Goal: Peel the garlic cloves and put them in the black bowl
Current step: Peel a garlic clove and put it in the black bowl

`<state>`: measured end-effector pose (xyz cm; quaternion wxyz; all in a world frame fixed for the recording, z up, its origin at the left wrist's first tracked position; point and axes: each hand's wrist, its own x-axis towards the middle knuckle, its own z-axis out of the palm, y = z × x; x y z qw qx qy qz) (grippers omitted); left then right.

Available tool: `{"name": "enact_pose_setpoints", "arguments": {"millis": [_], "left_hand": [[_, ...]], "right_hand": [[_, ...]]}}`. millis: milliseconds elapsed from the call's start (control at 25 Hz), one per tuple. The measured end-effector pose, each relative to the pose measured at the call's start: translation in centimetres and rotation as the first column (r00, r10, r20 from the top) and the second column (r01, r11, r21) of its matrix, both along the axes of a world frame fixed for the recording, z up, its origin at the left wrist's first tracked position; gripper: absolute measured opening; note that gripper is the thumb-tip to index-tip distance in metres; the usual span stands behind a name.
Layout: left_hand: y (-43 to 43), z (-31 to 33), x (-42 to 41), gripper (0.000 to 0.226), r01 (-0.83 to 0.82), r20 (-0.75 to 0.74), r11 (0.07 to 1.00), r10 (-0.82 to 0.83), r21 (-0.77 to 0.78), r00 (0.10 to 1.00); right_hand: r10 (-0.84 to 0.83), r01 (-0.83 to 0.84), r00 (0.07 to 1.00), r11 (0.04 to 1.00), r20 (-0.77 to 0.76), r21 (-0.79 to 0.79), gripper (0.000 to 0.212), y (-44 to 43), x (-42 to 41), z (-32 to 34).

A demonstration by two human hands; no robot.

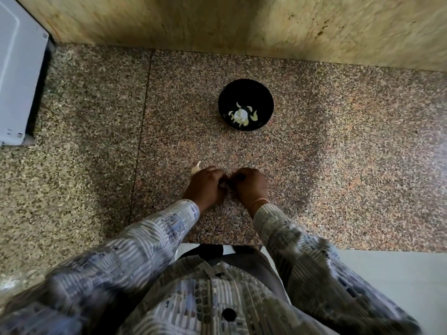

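Home kitchen: speckled granite counter [338,165] against a stone-clad wall [217,20], white appliance [19,68] at left, black bowl [225,97] holding peeled garlic cloves [242,114].

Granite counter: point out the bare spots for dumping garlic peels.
Bare speckled granite counter runs wide right of the round black bowl and both hands. More lies left, between the white appliance and the left hand. Crowded: the left hand, right hand and loose pale garlic clove.

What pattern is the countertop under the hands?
Speckled granite countertop, pinkish-brown with black and cream flecks; head view.
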<state>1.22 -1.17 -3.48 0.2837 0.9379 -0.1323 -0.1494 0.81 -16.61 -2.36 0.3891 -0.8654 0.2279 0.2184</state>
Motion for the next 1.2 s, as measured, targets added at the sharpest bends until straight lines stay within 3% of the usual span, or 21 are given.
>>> {"name": "enact_pose_setpoints", "arguments": {"millis": [160, 400, 760, 1040, 1200], "left_hand": [[-0.3, -0.3, -0.1, 0.012, -0.112, -0.016, 0.993, 0.112, -0.034, 0.994], [-0.4, -0.4, 0.3, 0.015, -0.072, -0.037, 0.997, 0.071, -0.029, 0.997], [1.1, -0.4, 1.4, 0.026, 0.01, -0.146, 0.988, -0.034, -0.156, 0.989], [1.0, -1.0, 0.4, 0.011, -0.025, -0.033, 0.983, 0.02, -0.184, 0.999], [0.9, -1.1, 0.5, 0.011, -0.034, -0.026, 0.988, 0.03, -0.148, 0.999]], "right_hand": [[-0.016, 0.015, 1.0, 0.999, 0.026, 0.032, 0.008, -0.3, -0.4, -0.2], [0.253, -0.25, 0.961, 0.968, 0.113, -0.034, 0.007, -1.6, -1.1, 0.0], [0.208, -0.209, 0.977, 0.978, 0.055, -0.001, 0.006, -1.7, -0.6, -0.2], [0.181, -0.187, 0.973, 0.982, 0.143, 0.027, 0.006, -1.7, -1.4, -0.6], [0.203, -0.206, 0.975, 0.978, 0.088, 0.023, 0.009, -2.1, -0.6, -0.4]]}}
